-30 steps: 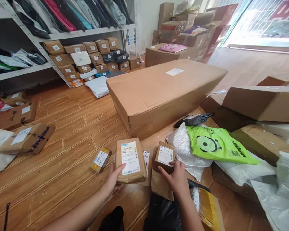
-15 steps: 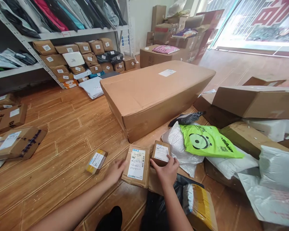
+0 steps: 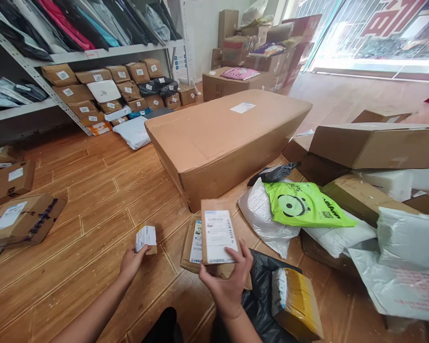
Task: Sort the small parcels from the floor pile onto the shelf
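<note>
My left hand (image 3: 134,261) grips the lower edge of a small labelled parcel (image 3: 146,238) over the wood floor at the lower left centre. With thumb and fingers, my right hand (image 3: 229,281) holds a brown box with a white label (image 3: 219,233) by its lower end. That box is above and partly covers another labelled carton (image 3: 188,252). Right of my right hand, a black plastic bag (image 3: 259,295) lies beside a yellow-taped box (image 3: 300,305).
A large long carton (image 3: 221,138) stands ahead. To the right are a green bag (image 3: 300,205), white plastic packages (image 3: 411,238) and an open carton (image 3: 379,145). Parcels (image 3: 25,219) lie at the left; a loaded shelf (image 3: 60,57) stands behind.
My left hand has moved left from the labelled carton onto the small parcel. My right hand has moved slightly left and now holds the brown box above that carton. The view has shifted slightly.
</note>
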{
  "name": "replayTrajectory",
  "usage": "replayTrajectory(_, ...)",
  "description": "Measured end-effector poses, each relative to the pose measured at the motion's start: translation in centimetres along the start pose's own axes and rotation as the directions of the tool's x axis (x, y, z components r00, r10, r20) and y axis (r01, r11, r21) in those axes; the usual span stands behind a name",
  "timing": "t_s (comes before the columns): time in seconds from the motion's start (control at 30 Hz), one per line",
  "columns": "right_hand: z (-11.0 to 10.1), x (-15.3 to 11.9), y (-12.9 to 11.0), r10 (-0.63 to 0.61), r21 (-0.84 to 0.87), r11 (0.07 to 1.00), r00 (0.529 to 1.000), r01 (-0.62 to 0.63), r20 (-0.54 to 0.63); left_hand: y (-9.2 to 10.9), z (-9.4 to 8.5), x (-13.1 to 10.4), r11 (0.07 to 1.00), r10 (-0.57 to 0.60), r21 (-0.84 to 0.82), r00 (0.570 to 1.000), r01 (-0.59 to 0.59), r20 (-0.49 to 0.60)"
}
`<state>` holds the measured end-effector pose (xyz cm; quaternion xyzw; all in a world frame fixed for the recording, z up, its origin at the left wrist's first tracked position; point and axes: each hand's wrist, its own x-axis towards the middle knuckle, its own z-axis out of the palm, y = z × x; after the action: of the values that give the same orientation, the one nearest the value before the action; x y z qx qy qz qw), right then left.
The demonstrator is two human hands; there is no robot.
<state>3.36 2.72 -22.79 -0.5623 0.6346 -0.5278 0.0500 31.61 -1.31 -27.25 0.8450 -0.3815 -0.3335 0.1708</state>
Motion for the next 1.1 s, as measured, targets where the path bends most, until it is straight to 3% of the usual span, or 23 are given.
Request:
replayTrajectory(0.07, 0.9, -2.2, -0.7, -0.013, -0.014, 1.000, 0.997, 0.014, 0.070, 2.3, 0.3, -2.6, 0.985, 0.054, -0.164, 0.998, -0.051, 0.015)
replayTrajectory(0.13, 1.5, -3.8, 0.1, -0.052, 0.038, 0.998, 0.991, 0.047, 0.127, 5.2, 0.2, -5.6, 0.926, 0.177, -0.340, 0.984, -0.164, 0.009)
replayTrajectory(0.17, 1.5, -4.2, 0.9, -0.060, 0.070, 0.996, 0.991, 0.052, 0.121, 6.8, 0.1, -7.1, 0.915, 0.238, -0.339, 0.971, -0.218, 0.019)
replayTrajectory(0.23, 1.4, -4.1, 3.4, 0.048, 0.062, 0.997, 0.998, -0.051, 0.046, 9.8, -0.3, -9.6, 0.894, 0.410, -0.228, 0.909, -0.385, 0.072)
replayTrajectory(0.3, 1.0, -3.5, 6.2, 0.275, -0.102, 0.957, 0.962, -0.273, 0.002, 12.2, -0.5, -11.1, 0.861, 0.504, -0.024, 0.849, -0.508, 0.159)
replayTrajectory(0.37, 0.8, -3.0, 8.6, 0.444, -0.325, 0.860, 0.891, -0.394, 0.095, 13.8, -0.2, -11.7, 0.807, 0.513, 0.176, 0.817, -0.563, 0.262)
replayTrajectory(0.43, 1.0, -3.1, 10.0, 0.484, -0.473, 0.815, 0.842, -0.335, 0.237, 14.7, 0.4, -11.8, 0.751, 0.492, 0.299, 0.801, -0.588, 0.341)
replayTrajectory(0.53, 1.7, -4.3, 10.4, 0.449, -0.553, 0.800, 0.843, -0.232, 0.296, 15.3, 1.5, -11.6, 0.719, 0.496, 0.333, 0.787, -0.609, 0.368)
replayTrajectory(0.7, 2.1, -4.6, 9.7, 0.390, -0.608, 0.782, 0.869, -0.140, 0.303, 15.7, 2.2, -10.9, 0.781, 0.521, 0.220, 0.805, -0.584, 0.284)
replayTrajectory(0.77, 1.3, -3.4, 9.8, 0.454, -0.544, 0.798, 0.852, -0.259, 0.260, 15.6, 2.2, -10.7, 0.807, 0.518, 0.157, 0.810, -0.569, 0.273)
replayTrajectory(0.87, -0.9, -0.5, 10.3, 0.652, -0.314, 0.750, 0.733, -0.583, 0.196, 14.6, 2.2, -10.5, 0.821, 0.538, 0.046, 0.798, -0.570, 0.272)
replayTrajectory(0.93, -2.9, 1.9, 10.0, 0.682, -0.120, 0.728, 0.695, -0.675, 0.227, 13.5, 2.2, -10.3, 0.833, 0.547, -0.058, 0.803, -0.550, 0.238)
replayTrajectory(1.0, -4.9, 4.3, 8.4, 0.586, 0.028, 0.789, 0.766, -0.613, 0.265, 12.2, 1.9, -9.9, 0.850, 0.523, -0.184, 0.832, -0.493, 0.186)
replayTrajectory(1.1, -6.8, 7.2, 3.3, 0.316, 0.089, 0.928, 0.892, -0.362, 0.324, 10.9, 1.0, -9.3, 0.833, 0.457, -0.436, 0.868, -0.341, 0.194)
